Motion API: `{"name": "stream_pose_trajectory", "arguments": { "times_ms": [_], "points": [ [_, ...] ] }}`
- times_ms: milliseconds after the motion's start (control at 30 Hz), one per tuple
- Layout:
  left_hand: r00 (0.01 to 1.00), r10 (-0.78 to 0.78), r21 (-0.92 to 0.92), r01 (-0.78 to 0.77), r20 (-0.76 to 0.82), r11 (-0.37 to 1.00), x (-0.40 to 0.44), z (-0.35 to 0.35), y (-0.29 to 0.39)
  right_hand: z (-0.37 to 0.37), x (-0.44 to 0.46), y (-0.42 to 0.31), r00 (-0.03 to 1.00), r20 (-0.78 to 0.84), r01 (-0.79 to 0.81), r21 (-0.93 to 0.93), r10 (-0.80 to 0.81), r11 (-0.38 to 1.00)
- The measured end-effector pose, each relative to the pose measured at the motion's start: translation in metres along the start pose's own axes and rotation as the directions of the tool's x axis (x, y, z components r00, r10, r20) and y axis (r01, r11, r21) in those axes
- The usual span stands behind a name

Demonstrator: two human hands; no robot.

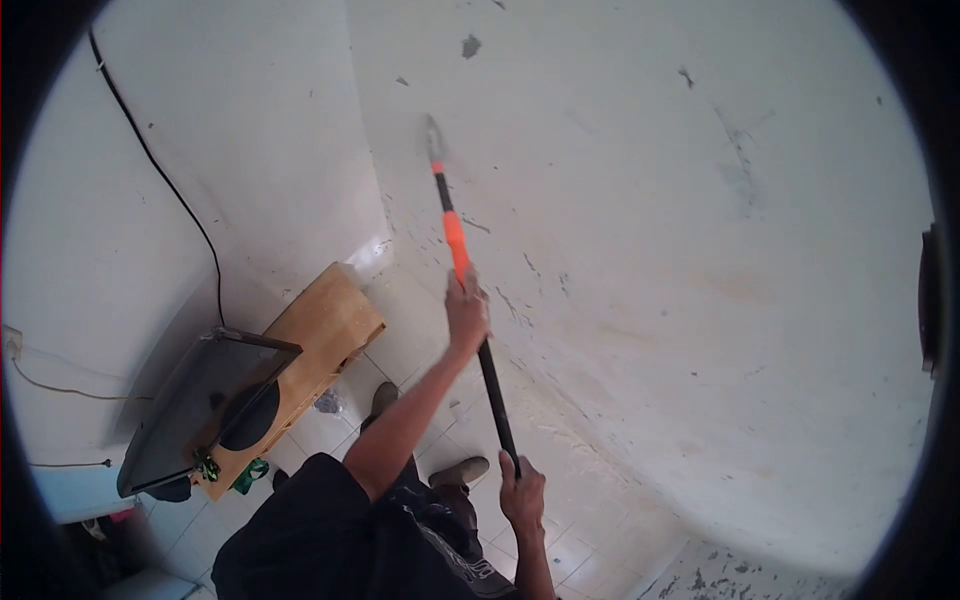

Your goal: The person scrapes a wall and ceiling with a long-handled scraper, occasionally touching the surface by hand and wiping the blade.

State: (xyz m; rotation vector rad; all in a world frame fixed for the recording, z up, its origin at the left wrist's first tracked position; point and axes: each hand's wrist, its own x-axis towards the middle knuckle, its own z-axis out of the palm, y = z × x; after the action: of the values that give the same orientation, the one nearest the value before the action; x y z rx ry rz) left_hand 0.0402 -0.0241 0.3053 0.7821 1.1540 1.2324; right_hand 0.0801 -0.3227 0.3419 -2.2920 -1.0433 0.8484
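Observation:
A long-handled scraper with a black pole and orange collar slants up toward the off-white wall. Its grey blade end is at the wall surface near the corner, slightly blurred; whether it presses on the paint I cannot tell. My left hand is wrapped round the pole just below the orange part. Lower down, my right hand grips the black pole near its bottom end. Chips, scratches and bare grey patches mark the wall around the blade.
To the left stands a wooden cabinet with a dark television on it. A black cable runs down the left wall. My shoes are on the tiled floor, beside crumbs along the wall's base. A dark object juts in at the right.

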Motion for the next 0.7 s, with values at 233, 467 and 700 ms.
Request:
{"name": "stream_pose_trajectory", "arguments": {
  "times_ms": [233, 467, 700],
  "points": [
    [0.999, 0.042, 0.073, -0.044, 0.021, 0.996, 0.009, -0.017, 0.011, 0.041, 0.005, 0.002, 0.997, -0.038, 0.073, 0.039, -0.072, 0.997],
    [0.998, 0.066, 0.147, -0.061, -0.025, 0.987, 0.132, -0.064, 0.025, 0.082, 0.076, -0.091, 0.994, 0.001, 0.108, 0.004, -0.108, 0.994],
    [1.000, 0.029, 0.026, -0.029, -0.006, 0.999, 0.145, -0.075, 0.051, 0.075, 0.070, -0.126, 0.996, 0.031, 0.087, 0.042, -0.089, 0.995]
  ]
}}
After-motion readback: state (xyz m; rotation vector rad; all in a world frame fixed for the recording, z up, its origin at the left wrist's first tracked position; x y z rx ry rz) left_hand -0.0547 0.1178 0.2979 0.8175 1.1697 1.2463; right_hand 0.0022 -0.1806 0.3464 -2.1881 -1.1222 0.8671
